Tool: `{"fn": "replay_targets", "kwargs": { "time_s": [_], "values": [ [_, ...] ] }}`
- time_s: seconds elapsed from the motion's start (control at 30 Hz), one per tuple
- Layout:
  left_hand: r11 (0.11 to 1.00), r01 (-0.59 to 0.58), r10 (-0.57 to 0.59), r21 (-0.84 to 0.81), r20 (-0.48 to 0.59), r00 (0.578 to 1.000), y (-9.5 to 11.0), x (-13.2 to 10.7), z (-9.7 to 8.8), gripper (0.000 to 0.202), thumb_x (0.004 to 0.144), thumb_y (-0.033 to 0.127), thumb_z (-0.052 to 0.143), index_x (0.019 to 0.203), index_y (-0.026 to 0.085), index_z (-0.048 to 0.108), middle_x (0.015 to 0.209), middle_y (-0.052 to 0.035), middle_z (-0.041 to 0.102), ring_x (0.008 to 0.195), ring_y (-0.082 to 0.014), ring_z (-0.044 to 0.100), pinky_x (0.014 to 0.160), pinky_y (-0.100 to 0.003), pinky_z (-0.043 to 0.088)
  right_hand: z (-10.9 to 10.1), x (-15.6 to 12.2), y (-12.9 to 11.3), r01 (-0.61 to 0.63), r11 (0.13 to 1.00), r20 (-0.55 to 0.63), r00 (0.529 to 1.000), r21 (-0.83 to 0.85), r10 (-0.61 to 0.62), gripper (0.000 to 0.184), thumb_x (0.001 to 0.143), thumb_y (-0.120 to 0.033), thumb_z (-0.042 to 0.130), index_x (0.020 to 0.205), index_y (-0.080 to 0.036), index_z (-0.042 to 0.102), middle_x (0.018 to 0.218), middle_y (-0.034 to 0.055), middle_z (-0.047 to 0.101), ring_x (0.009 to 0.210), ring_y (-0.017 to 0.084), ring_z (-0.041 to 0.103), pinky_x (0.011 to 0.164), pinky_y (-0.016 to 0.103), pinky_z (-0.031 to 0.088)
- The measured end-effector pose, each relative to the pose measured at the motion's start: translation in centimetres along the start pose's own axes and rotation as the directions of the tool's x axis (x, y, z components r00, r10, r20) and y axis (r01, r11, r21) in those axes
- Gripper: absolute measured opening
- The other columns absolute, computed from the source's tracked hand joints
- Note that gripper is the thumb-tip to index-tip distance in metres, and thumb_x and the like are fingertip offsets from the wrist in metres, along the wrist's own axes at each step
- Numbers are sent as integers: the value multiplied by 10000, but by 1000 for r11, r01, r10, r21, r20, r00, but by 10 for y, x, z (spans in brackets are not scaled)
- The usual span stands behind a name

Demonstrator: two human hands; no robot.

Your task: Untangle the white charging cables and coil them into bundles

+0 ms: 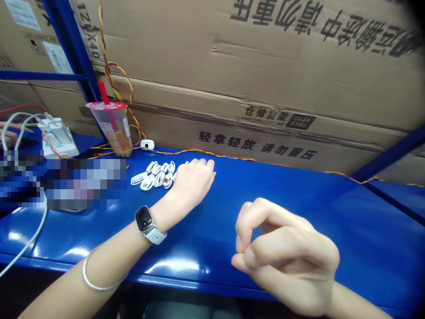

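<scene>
Several coiled white cables (156, 175), bound with dark ties, lie side by side on the blue tabletop. At the right end of this row my left hand (192, 184) rests back-up, its fingers curled down. A bit of white shows at its upper edge; whatever lies under the palm is hidden. On that wrist I wear a watch (144, 219) with a pale strap, and a silver bangle (86, 274) sits higher on the forearm. Closer to me, my right hand (288, 257) is raised above the table, thumb and fingertips pressed together, with nothing visible between them.
A drink cup (114, 133) with a red straw stands at the back left, beside a white earbud case (147, 144). Farther left are a white power adapter (57, 137), a blurred-out phone and another person's hand (13, 133). Cardboard boxes (232, 88) wall the back.
</scene>
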State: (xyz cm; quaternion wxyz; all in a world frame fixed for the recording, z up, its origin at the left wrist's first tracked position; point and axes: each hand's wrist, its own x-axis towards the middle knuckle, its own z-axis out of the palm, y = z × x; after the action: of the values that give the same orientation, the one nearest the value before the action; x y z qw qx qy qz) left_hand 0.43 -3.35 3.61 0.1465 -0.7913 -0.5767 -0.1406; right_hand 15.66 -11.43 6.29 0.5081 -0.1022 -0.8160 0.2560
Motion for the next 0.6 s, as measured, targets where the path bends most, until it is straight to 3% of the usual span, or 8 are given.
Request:
{"fn": "replay_targets", "kwargs": {
  "time_s": [0.6],
  "values": [
    [999, 46, -46, -15, 17, 999, -4, 3, -2, 283, 946, 318, 353, 1028, 160, 573, 966, -126, 657, 912, -254, 641, 689, -305, 461, 1, -3, 6, -88, 995, -60, 994, 49, 91, 156, 778, -71, 620, 729, -204, 555, 678, 2, 605, 601, 111, 560, 541, 243, 471]
  ]
}}
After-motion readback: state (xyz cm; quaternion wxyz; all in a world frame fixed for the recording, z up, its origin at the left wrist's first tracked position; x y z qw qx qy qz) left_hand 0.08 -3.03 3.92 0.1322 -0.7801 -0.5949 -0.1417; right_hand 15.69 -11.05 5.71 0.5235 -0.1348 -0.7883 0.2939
